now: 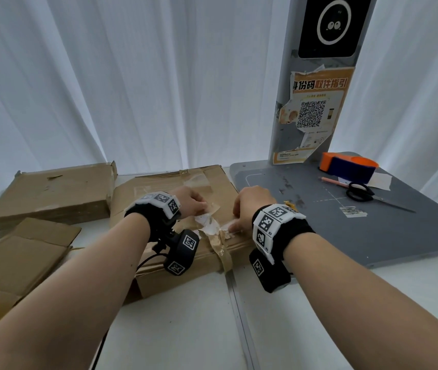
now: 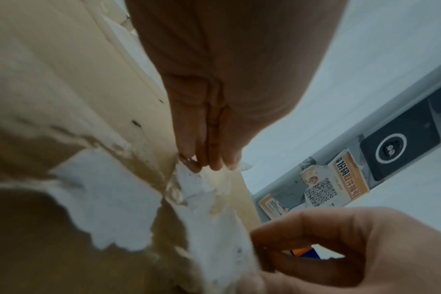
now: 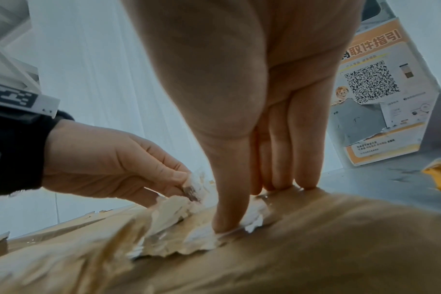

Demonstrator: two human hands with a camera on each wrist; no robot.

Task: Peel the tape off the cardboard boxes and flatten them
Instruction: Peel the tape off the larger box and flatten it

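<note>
A brown cardboard box (image 1: pixel 175 271) lies flat on the white table in front of me, with crinkled clear tape (image 1: pixel 199 180) across its top. My left hand (image 1: pixel 204 208) pinches a torn white label with tape (image 1: pixel 210 222) and holds it lifted off the box top. In the left wrist view the fingertips (image 2: pixel 214 163) close on the torn strip (image 2: pixel 196 187). My right hand (image 1: pixel 235 224) presses on the box beside the tear. Its thumb (image 3: pixel 224 218) pins the white strip (image 3: pixel 202 236), and its straight fingers (image 3: pixel 290 179) rest on the box (image 3: pixel 315 248).
Two flattened boxes (image 1: pixel 50 193) (image 1: pixel 18 263) lie at the left. At the right a grey mat (image 1: pixel 346 236) holds black scissors (image 1: pixel 364 194), a pencil (image 1: pixel 332 181) and an orange and blue tape dispenser (image 1: pixel 348 166). A grey post with a poster (image 1: pixel 314 110) stands behind.
</note>
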